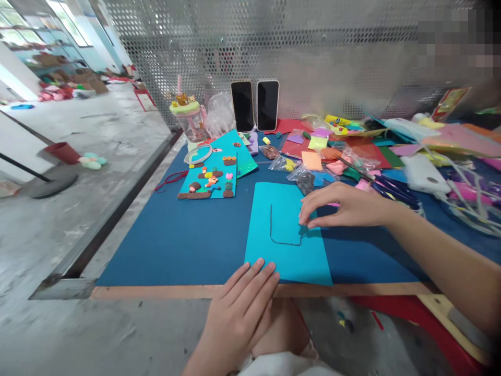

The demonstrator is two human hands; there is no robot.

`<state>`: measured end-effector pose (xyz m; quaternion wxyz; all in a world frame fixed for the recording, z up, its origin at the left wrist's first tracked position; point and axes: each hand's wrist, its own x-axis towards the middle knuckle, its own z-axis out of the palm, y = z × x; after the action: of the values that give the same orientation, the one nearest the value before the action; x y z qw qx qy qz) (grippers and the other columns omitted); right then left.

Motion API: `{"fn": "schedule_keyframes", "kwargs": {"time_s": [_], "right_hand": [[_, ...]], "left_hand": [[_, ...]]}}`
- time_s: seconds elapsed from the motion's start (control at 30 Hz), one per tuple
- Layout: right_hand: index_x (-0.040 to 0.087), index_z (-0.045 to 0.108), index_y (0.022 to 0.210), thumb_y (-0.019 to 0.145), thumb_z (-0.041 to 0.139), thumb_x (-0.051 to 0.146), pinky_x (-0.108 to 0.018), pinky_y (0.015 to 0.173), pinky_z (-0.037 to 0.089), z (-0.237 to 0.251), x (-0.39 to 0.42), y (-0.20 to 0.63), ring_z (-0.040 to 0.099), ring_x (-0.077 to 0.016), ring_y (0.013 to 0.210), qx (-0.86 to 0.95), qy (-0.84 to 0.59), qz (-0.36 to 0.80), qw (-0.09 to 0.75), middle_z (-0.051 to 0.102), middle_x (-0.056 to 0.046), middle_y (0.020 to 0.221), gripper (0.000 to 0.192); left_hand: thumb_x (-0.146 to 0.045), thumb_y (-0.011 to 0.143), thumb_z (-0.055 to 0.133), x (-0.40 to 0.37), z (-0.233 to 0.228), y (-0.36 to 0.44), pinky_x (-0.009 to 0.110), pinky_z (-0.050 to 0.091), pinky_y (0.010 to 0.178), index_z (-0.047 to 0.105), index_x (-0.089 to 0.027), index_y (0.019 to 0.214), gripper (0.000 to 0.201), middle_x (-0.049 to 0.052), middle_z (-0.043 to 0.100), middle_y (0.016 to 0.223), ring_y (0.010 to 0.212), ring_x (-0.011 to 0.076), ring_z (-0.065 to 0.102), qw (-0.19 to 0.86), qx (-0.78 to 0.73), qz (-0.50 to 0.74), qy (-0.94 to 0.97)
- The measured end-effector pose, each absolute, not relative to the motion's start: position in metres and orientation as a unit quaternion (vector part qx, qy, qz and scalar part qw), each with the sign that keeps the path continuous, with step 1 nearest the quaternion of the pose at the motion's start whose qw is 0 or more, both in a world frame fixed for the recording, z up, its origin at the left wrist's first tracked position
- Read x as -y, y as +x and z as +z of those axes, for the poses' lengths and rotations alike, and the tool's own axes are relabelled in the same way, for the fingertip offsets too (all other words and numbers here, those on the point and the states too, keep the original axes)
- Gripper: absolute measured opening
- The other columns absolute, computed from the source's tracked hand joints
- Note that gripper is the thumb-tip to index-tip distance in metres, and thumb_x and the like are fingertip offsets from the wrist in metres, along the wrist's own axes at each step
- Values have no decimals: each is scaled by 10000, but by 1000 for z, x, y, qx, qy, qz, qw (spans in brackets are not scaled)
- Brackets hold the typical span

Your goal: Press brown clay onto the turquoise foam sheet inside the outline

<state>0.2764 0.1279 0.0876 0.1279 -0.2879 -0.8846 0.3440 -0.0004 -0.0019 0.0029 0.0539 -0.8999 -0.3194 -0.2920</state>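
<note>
I see my left hand point(240, 308) lying flat, fingers together and stretched out, its fingertips pressing the near left corner of a turquoise sheet point(287, 256) at the front edge of the desk point(176, 245). It grips nothing; it only pins the sheet down. The sheet lies flat on the dark blue desk cover, its near edge close to the wooden rim.

My right hand point(344, 206) comes in from the right over the sheet's far right edge. Its fingers are drawn narrow, thumb and forefinger pinched together at the end of a thin dark strand point(271, 230) that lies on the sheet. The strand runs down the sheet, bends at a rounded corner and goes right along the bottom toward my fingertips, forming an open, U-like outline.

Beyond the sheet on the left lies a finished picture card point(209, 180) with small coloured clay figures stuck on it. Two phones point(255, 106) stand upright side by side against the perforated metal wall point(313, 47), screens dark. A pink cup with a toy lid point(190, 117) stands left of them. To the right, coloured paper scraps and small plastic bags point(340, 151) cover the desk, well apart from my left hand.
</note>
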Motion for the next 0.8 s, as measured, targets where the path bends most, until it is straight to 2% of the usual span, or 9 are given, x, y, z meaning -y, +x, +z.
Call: {"fn": "schedule_keyframes", "kwargs": {"time_s": [0.4, 0.63, 0.8], "right_hand": [[230, 721, 954, 841, 635, 375, -288, 806, 496, 86, -131, 280, 657, -167, 906, 883, -306, 335, 122, 726, -18, 950, 203], [226, 717, 972, 841, 626, 397, -307, 802, 491, 77, -144, 286, 657, -178, 914, 882, -311, 336, 111, 727, -36, 973, 233], [219, 717, 962, 838, 629, 399, -299, 782, 488, 69, -153, 290, 663, -181, 901, 881, -321, 329, 113, 733, -40, 966, 236]], "left_hand": [[-99, 898, 471, 1, 5, 0, 339, 473, 1028, 606, -124, 1209, 340, 48, 643, 1252, 1218, 197, 556, 58, 318, -289, -901], [-141, 911, 457, -2, 24, 10, 303, 443, 1009, 619, -171, 1170, 307, 19, 683, 1177, 1120, 168, 605, 22, 339, -305, -890], [-204, 927, 439, -18, 37, 33, 402, 443, 990, 592, -204, 1199, 312, 36, 641, 1237, 1149, 223, 570, -26, 385, -269, -883]]}}
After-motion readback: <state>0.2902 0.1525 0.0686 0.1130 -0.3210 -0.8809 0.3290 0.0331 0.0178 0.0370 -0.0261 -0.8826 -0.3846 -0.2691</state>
